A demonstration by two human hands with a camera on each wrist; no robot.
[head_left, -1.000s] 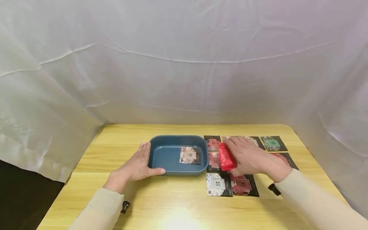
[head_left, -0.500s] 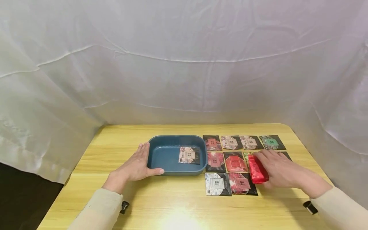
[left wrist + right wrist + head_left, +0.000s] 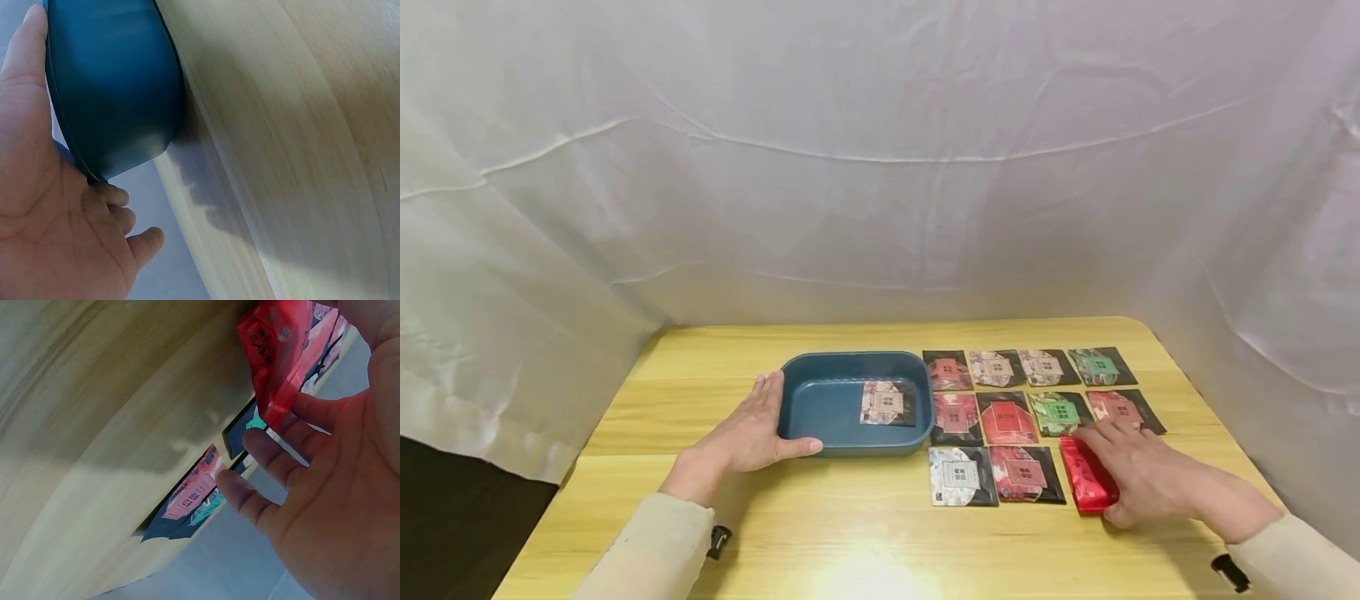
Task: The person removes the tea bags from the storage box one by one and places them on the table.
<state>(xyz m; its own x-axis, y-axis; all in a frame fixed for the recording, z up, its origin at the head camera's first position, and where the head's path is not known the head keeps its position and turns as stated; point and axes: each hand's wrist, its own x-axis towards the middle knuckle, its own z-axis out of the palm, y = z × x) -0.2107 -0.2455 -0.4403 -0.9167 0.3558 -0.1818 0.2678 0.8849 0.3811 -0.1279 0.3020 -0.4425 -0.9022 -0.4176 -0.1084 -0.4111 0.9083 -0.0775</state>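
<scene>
My left hand [image 3: 741,429] rests against the left end of a blue rectangular tray [image 3: 820,412], fingers along the side and thumb on the front rim. One flat sachet with a pale label [image 3: 886,403] lies in the tray's right half. At the right, my right hand [image 3: 1153,475] pinches a shiny red sachet [image 3: 1088,479] between thumb and fingers. That red sachet [image 3: 275,356] stands tilted close over the tabletop, showing dark writing in the right wrist view. It is beside the dark red sachet [image 3: 1028,474] that ends the front row.
Flat sachets lie in rows right of the tray, among them a green-labelled one [image 3: 1060,413], a pink-labelled one [image 3: 1123,410] and a white one [image 3: 961,476]. The wooden table [image 3: 820,517] is backed by a pale cloth [image 3: 880,208].
My right hand has carried the red sachet rightward and toward the front, from over the middle row to the end of the front row. My left hand stays on the tray.
</scene>
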